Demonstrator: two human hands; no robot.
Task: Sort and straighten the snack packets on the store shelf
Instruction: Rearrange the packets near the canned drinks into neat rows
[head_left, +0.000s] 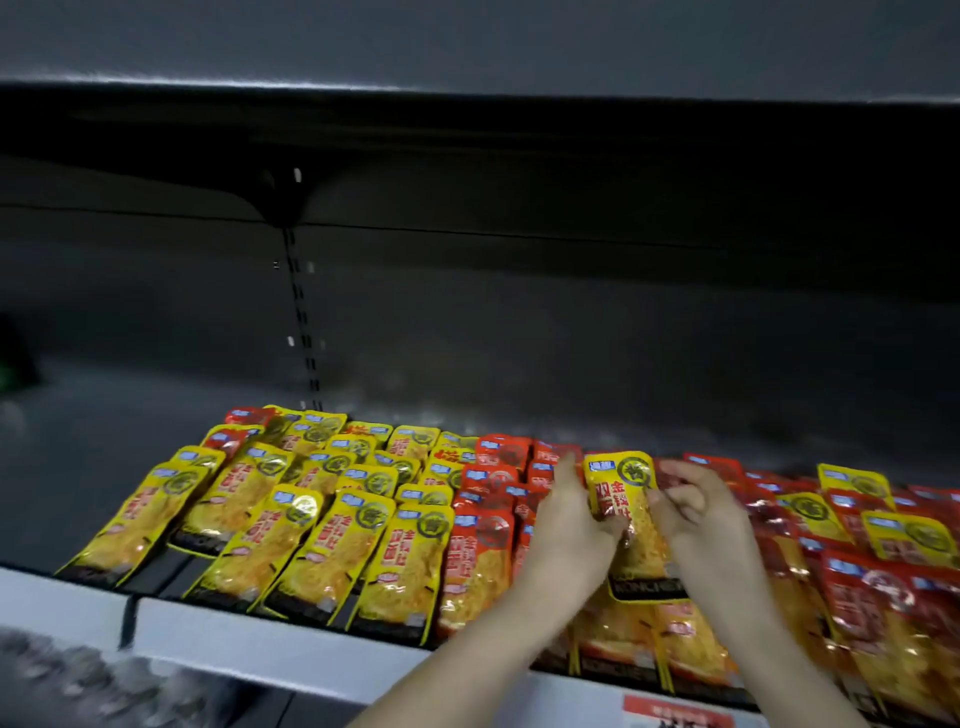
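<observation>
Yellow glossy foil snack packet (623, 514) pinched between my left hand (571, 525) and right hand (696, 514) fingers, gotta lift clear of the red packets (488, 535) under my fingertips

Shelf (130, 415) free behind/left of packets (291, 514); front row packed.

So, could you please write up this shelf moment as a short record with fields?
setting: store shelf, front edge pale, back wall dark
left group: yellow packets in overlapping rows
right group: red packets, with a few stray yellow packets lying among them
held item: yellow packet, lifted above the red group
left hand: grips the held packet's left edge
right hand: grips its right edge
sorting state: unfinished, colours still mixed on the right
</observation>
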